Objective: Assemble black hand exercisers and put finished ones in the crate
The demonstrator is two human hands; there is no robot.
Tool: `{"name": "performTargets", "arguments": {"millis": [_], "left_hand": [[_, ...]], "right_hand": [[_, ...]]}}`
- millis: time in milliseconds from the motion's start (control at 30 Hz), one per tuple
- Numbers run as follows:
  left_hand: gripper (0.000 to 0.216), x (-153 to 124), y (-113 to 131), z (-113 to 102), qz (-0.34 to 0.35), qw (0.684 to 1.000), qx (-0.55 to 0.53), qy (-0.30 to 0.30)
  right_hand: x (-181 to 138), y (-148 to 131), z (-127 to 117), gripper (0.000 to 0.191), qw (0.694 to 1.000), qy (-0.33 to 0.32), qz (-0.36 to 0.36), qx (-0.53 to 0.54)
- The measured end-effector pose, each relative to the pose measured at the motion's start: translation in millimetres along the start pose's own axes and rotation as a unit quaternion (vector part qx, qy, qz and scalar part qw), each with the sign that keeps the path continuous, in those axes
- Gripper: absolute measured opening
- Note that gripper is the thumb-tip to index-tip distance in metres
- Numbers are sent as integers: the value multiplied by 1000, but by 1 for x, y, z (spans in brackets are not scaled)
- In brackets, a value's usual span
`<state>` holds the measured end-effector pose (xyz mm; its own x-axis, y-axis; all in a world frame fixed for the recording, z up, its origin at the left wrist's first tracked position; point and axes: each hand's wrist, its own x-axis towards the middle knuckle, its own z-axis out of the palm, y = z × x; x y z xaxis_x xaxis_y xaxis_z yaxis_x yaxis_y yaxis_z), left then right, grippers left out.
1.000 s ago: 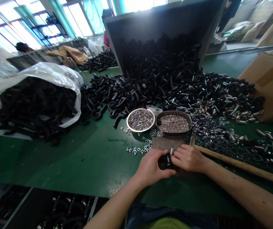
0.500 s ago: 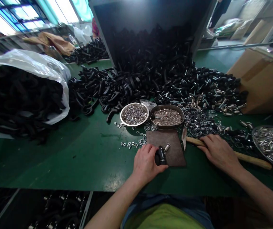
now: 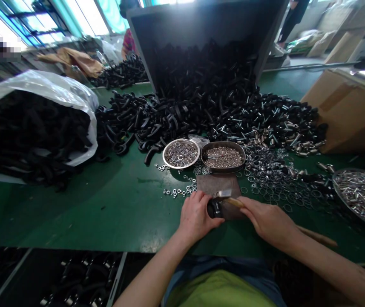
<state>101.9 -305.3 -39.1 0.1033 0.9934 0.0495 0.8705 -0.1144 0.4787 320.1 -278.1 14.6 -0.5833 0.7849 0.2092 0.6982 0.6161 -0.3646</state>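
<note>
My left hand (image 3: 196,216) is closed round a small black part (image 3: 214,208) that rests on a dark metal plate (image 3: 222,186) on the green table. My right hand (image 3: 267,221) grips the wooden handle of a hammer (image 3: 313,235). The hammer's metal head (image 3: 222,194) sits just above the black part. Behind the plate stand a round steel dish of rings (image 3: 181,153) and a dark bowl of small springs (image 3: 223,156). Loose nuts (image 3: 179,191) lie to the left of the plate.
A big heap of black handles (image 3: 201,98) spills from a tilted grey bin. A plastic sack of black parts (image 3: 32,128) lies at left. Rings and springs (image 3: 281,175) are scattered at right, beside a steel tray of pins (image 3: 361,192) and a cardboard box (image 3: 351,106).
My right hand left the black part, reached right to the hammer handle, took hold of it and brought the hammer head over the part. My left hand stayed on the part.
</note>
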Motion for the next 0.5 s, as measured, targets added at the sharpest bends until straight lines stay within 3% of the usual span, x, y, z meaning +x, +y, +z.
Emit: {"name": "performTargets", "arguments": {"millis": [67, 200, 367, 500], "left_hand": [[56, 0, 0, 0, -1, 1000, -1, 0], [58, -1, -1, 0, 1, 1000, -1, 3], [56, -1, 0, 1, 2, 1000, -3, 4], [57, -2, 1, 3, -9, 1000, -21, 18]], "right_hand": [[-1, -1, 0, 27, 1000, -23, 11, 4], [-6, 0, -2, 31, 995, 95, 34, 9], [-11, 17, 25, 28, 997, -26, 17, -74], [-21, 51, 32, 35, 978, 47, 52, -197]]}}
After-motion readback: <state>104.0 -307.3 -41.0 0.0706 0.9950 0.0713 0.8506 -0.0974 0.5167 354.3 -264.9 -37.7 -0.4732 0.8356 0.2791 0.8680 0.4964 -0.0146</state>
